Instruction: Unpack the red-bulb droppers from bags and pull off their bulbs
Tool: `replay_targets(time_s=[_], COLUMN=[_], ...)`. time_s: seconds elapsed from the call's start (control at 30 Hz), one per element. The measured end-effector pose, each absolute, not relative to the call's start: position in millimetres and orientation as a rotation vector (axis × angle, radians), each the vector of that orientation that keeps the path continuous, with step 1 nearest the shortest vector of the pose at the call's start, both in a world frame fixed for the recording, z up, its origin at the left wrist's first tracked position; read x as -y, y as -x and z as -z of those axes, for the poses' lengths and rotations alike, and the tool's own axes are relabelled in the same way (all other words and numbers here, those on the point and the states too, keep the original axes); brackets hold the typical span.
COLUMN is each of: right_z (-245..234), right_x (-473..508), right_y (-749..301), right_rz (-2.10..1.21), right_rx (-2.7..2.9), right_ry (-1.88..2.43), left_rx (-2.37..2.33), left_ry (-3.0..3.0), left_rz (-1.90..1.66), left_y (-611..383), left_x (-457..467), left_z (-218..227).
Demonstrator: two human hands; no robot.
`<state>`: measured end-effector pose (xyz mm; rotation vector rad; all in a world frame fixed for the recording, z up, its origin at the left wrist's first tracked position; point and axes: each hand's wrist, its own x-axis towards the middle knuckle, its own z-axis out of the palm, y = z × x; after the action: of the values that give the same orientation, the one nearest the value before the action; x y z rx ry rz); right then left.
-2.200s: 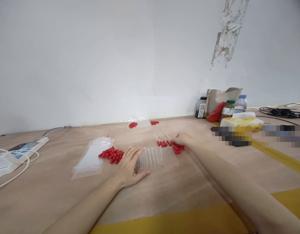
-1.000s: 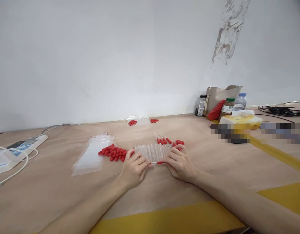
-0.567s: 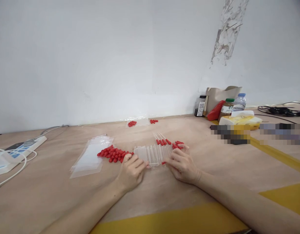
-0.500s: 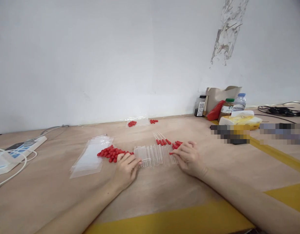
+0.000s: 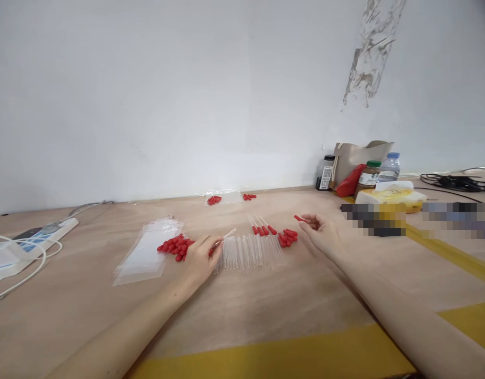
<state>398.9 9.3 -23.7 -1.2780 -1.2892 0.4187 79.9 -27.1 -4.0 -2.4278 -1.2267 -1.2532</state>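
Observation:
My left hand is closed around a clear glass dropper tube, lifted at the left end of a row of clear tubes lying on the table. Just left of that hand lies a pile of red rubber bulbs. My right hand pinches one red bulb in its fingertips, held above the table to the right of a smaller heap of red bulbs. Three finished droppers with red bulbs lie behind the row.
Clear zip bags lie at the left, a power strip with white cable further left. A bagged batch of red bulbs sits by the wall. Bottles, a brown paper bag and a tissue pack stand at the right.
Both hands left the middle of the tube row. The left hand lifted one tube at the row's left end; the right hand moved back and right, picking up a red bulb.

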Motion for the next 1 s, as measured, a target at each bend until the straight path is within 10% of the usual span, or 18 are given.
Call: replay_targets(time_s=[1.0], right_z=[29.2], right_x=[-5.7], right_y=[-385.3], right_rz=[0.027], right_rx=[1.881], right_ry=[1.275], left_rx=[1.078], left_ry=[2.701], left_rz=[0.967], left_y=[-112.3], left_x=[26.7], left_z=[12.4])
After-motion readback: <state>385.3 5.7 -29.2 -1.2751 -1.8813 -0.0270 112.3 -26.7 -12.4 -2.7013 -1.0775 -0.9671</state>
